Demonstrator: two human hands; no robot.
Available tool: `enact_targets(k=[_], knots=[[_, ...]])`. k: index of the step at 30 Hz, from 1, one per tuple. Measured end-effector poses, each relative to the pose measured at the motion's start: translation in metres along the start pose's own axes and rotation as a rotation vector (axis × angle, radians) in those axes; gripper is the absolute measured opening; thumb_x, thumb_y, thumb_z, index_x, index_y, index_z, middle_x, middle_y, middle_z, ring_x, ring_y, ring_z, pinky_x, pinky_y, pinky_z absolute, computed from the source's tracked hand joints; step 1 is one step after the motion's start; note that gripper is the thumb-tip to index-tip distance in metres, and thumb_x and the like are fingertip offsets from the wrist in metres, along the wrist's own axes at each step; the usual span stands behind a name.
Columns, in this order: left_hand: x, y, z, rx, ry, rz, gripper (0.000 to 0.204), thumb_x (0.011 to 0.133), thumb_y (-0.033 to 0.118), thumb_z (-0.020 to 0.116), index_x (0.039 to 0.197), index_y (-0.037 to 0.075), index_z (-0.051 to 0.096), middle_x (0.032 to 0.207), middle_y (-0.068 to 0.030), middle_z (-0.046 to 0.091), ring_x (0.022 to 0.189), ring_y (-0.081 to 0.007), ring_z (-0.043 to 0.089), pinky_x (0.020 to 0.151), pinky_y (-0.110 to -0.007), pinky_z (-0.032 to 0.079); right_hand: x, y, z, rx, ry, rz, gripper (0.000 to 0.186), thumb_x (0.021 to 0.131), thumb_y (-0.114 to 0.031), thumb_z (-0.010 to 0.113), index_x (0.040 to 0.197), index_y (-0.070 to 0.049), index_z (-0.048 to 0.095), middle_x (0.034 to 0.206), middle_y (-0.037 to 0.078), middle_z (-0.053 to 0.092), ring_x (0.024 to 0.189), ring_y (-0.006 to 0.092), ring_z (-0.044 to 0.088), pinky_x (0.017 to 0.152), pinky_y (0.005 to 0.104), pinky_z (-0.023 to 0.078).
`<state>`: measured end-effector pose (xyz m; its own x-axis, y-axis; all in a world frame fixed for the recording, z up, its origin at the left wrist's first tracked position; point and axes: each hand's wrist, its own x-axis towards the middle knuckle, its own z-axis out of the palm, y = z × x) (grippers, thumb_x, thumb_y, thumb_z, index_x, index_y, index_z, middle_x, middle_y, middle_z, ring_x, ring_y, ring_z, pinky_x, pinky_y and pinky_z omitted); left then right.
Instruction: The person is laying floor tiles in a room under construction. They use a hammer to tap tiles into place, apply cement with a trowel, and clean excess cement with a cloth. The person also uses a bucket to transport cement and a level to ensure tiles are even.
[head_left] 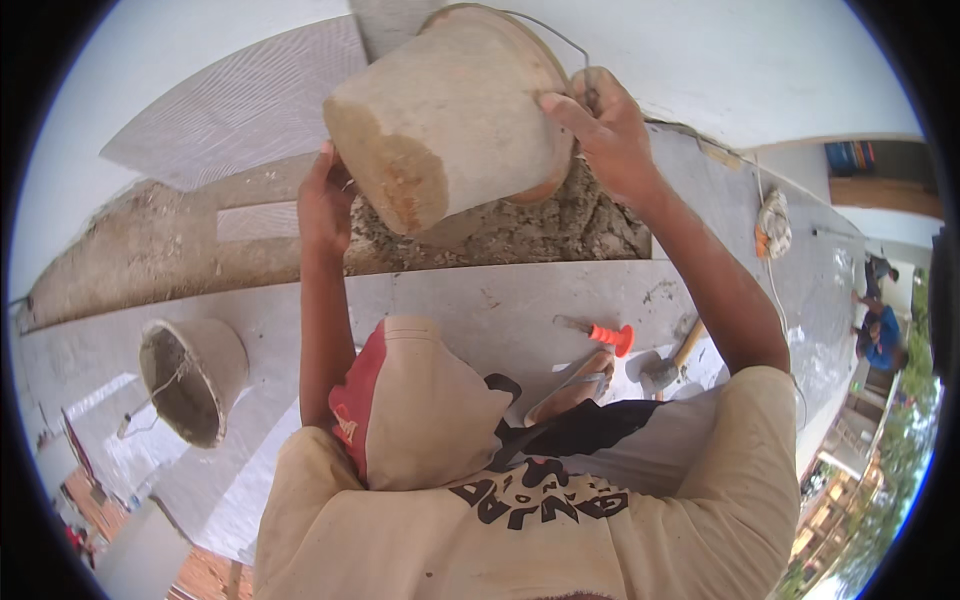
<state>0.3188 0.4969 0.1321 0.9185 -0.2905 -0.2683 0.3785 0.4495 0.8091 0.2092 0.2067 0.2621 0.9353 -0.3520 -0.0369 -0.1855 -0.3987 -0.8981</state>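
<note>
A pale, mortar-stained bucket [465,115] is tipped on its side above a strip of wet grey mortar [590,225]. Its base, with a wet brown patch, points to the lower left, and its rim is on the right. My left hand [326,205] supports the base edge, its fingertips partly hidden behind the bucket. With my right hand [608,140] I grip the rim beside the wire handle, thumb on the outer wall. The bucket's inside is out of sight.
A second bucket [195,380] stands on the grey tiles at left. A ridged tile [250,105] leans behind the mortar bed. Near my sandalled foot [575,388] lie an orange-handled chisel [605,336] and a hammer [670,368]. Two people [880,320] sit far right.
</note>
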Motion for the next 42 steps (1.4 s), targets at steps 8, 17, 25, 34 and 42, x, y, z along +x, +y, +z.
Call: enact_targets(k=[8, 17, 25, 34, 42], knots=[[0.035, -0.084, 0.005, 0.223, -0.091, -0.211, 0.044, 0.098, 0.04, 0.062, 0.124, 0.004, 0.063, 0.095, 0.0013, 0.062, 0.085, -0.0107, 0.056, 0.075, -0.027, 0.042, -0.148, 0.0, -0.166, -0.614, 0.423, -0.054, 0.036, 0.087, -0.023, 0.075, 0.106, -0.004, 0.053, 0.074, 0.005, 0.053, 0.07, 0.0144, 0.053, 0.064, 0.0363, 0.044], [0.05, -0.063, 0.092, 0.592, -0.301, -0.213, 0.05, 0.098, 0.042, 0.06, 0.13, 0.003, 0.059, 0.105, -0.0012, 0.058, 0.095, -0.012, 0.05, 0.085, -0.03, 0.04, -0.419, 0.067, -0.293, -0.915, 1.335, 0.419, 0.029, 0.083, -0.02, 0.077, 0.101, -0.005, 0.06, 0.076, 0.01, 0.063, 0.07, 0.0224, 0.062, 0.069, 0.0366, 0.05], [0.04, -0.058, 0.212, 1.022, -0.486, -0.08, 0.041, 0.097, 0.038, 0.061, 0.125, 0.007, 0.062, 0.098, 0.0006, 0.057, 0.085, -0.0101, 0.05, 0.073, -0.026, 0.04, -0.596, 0.145, -0.368, -1.298, 1.41, 0.732, 0.03, 0.08, -0.012, 0.073, 0.106, -0.009, 0.059, 0.099, 0.015, 0.067, 0.089, 0.0383, 0.066, 0.078, 0.0483, 0.051], [-0.006, -0.086, 0.322, 1.485, -0.793, 0.006, 0.04, 0.093, 0.035, 0.062, 0.119, 0.004, 0.064, 0.095, -0.002, 0.061, 0.08, -0.011, 0.055, 0.07, -0.027, 0.044, -0.632, 0.28, -0.375, -0.82, 1.248, 1.115, 0.06, 0.081, -0.035, 0.077, 0.131, -0.007, 0.057, 0.127, 0.019, 0.057, 0.121, 0.0373, 0.055, 0.1, 0.0466, 0.047], [-0.003, -0.124, 0.346, 1.815, -1.039, -0.02, 0.041, 0.09, 0.028, 0.064, 0.12, 0.0, 0.062, 0.101, -0.0099, 0.067, 0.085, -0.0164, 0.062, 0.075, -0.032, 0.05, -0.627, 0.457, -0.501, 0.6, 1.747, 0.755, 0.047, 0.087, -0.025, 0.075, 0.123, 0.0, 0.058, 0.111, 0.013, 0.059, 0.098, 0.0306, 0.062, 0.092, 0.0434, 0.051]])
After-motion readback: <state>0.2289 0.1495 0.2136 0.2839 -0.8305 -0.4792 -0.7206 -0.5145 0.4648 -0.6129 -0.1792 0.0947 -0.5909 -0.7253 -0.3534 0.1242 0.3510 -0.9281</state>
